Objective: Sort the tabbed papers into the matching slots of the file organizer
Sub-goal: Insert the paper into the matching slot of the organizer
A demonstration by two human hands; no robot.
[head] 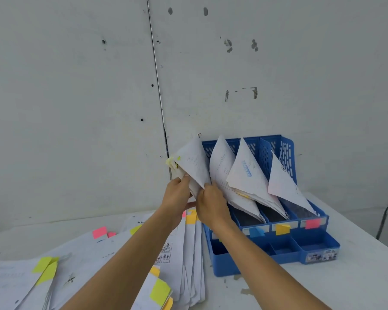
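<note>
Though half behind hands (pixel 177 195) (pixel 211 204), gripped papers (pixel 193 162)

A blue file organizer (pixel 255 262) stands far right, white sheets (pixel 246 175) leaning in its slots. A yellow-tabbed sheaf (pixel 193 162) tilts at its leftmost slot; more tabbed papers (pixel 193 265) lie fanned flat to its near left.

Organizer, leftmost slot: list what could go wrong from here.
1. Misfile: the right arm mostly hides that slot's label, so the bundle's yellow-green tab cannot be checked against it.
2. Crumpling: the left hand and right hand pinch the bundle low while its top fans out; pushing down may fold sheets.
3. The next slot's papers lean toward the bundle and might get caught.
</note>
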